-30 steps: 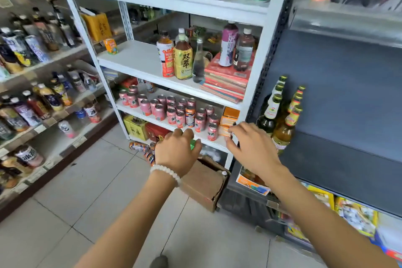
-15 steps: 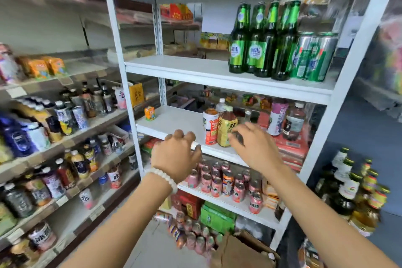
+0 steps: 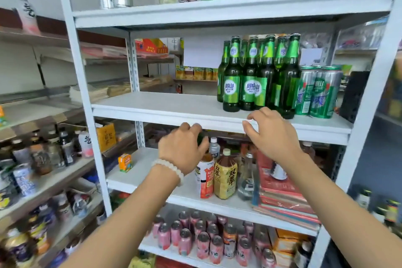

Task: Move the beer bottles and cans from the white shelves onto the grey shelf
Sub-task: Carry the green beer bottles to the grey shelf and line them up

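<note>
On the white shelves (image 3: pixel 165 106), green beer bottles (image 3: pixel 250 78) and cans (image 3: pixel 317 93) stand at the right end of the middle board; below its front edge, the right hand (image 3: pixel 269 135) and left hand (image 3: pixel 185 150) hover loosely spread, gripping nothing.

White shelf (image 3: pixel 165 106) under beer bottles (image 3: pixel 250 76), cans (image 3: pixel 319 93)

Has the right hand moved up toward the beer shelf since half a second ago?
Yes. The right hand has risen: earlier it was level with the tea bottles' shelf, now its fingertips reach the front edge of the white shelf holding the green beer bottles.
</note>
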